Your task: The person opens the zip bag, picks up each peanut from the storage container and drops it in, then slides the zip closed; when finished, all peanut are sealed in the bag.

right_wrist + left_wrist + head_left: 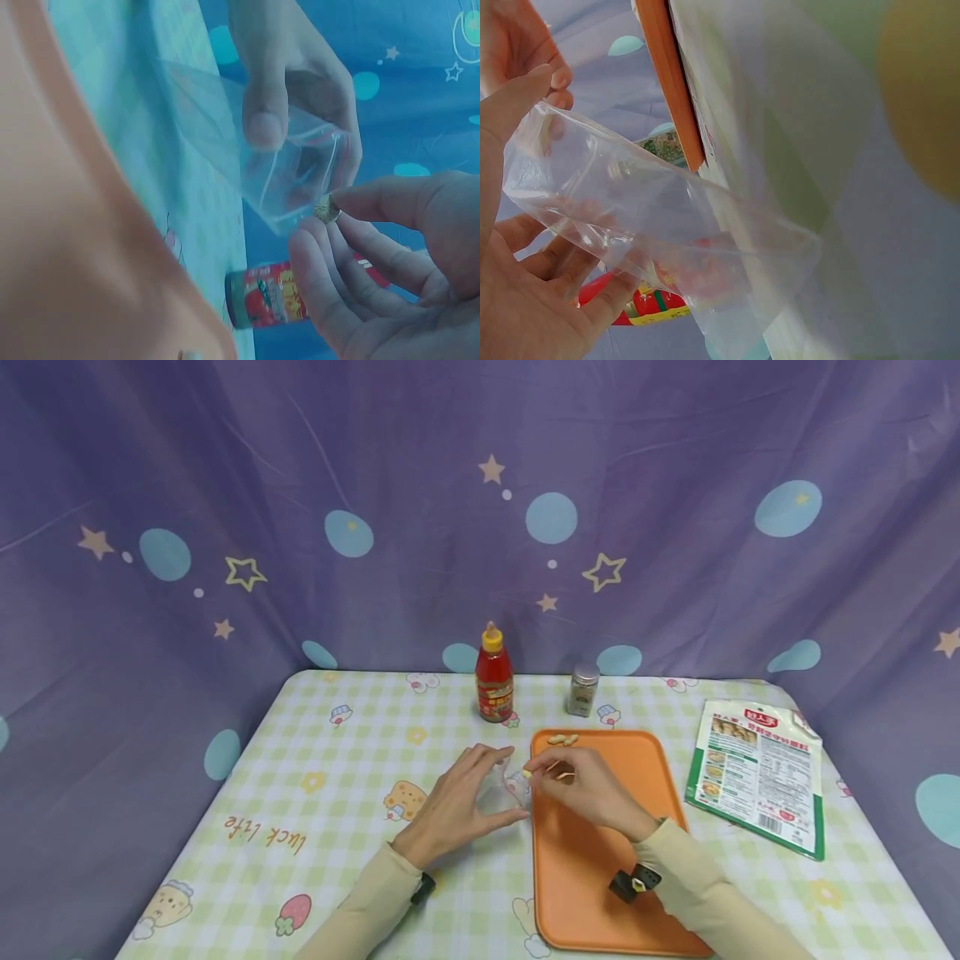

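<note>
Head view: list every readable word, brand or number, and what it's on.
"luck life": tablecloth, left side, upside down.
"好人家": red logo at the top of the green-and-white packet.
Packet's remaining text, including any numbers: too small or blurred to read reliably.
Red sauce bottle: label characters too blurred.
Small jar: label too small to read.

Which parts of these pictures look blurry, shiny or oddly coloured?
Left wrist view: glare streaks on clear plastic bag, close tablecloth blurred; right wrist view: orange tray out of focus, curtain tinted blue; head view: small print on food packet too soft to read.
</note>
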Demonstrator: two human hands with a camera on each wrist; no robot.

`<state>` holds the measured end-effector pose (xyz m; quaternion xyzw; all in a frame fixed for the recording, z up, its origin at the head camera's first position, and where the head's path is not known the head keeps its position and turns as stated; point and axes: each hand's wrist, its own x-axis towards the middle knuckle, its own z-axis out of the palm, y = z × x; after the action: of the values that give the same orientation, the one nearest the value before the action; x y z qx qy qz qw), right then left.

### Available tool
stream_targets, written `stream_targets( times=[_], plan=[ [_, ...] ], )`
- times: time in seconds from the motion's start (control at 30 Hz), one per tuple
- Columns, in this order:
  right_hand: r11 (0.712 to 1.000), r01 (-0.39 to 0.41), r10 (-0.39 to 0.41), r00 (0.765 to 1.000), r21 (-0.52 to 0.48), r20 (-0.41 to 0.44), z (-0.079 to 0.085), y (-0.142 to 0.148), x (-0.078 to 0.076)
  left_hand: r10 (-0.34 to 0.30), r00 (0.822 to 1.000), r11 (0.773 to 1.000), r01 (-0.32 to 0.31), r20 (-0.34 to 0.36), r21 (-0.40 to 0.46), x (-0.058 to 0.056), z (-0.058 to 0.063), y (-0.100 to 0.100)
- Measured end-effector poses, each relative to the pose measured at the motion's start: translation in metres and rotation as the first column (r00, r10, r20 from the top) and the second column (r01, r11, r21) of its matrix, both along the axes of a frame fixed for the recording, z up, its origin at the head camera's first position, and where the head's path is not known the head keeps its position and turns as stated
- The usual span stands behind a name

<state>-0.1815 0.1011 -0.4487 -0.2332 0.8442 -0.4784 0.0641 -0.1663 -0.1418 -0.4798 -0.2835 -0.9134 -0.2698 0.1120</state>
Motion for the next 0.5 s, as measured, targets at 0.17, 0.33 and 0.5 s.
stream_targets(
  times=[0.17, 0.33, 0.5],
  plan=[
    [0.999, -0.043, 0.043, 0.999, -0.009, -0.008, 0.002, -0.011, 0.001, -0.002, 1.000, 1.000, 0.002, -0.001, 0.014, 0.001, 0.001, 0.001],
    [0.998, -0.056, 0.056, 0.998, -0.020, 0.001, 0.002, -0.016, 0.001, 0.001, 1.000, 1.000, -0.001, 0.002, 0.014, 0.001, 0.002, 0.001],
    [0.998, -0.055, 0.055, 0.998, -0.034, 0.009, 0.004, -0.017, 0.002, 0.000, 1.000, 1.000, 0.000, -0.013, 0.014, 0.001, 0.002, 0.000]
  ],
)
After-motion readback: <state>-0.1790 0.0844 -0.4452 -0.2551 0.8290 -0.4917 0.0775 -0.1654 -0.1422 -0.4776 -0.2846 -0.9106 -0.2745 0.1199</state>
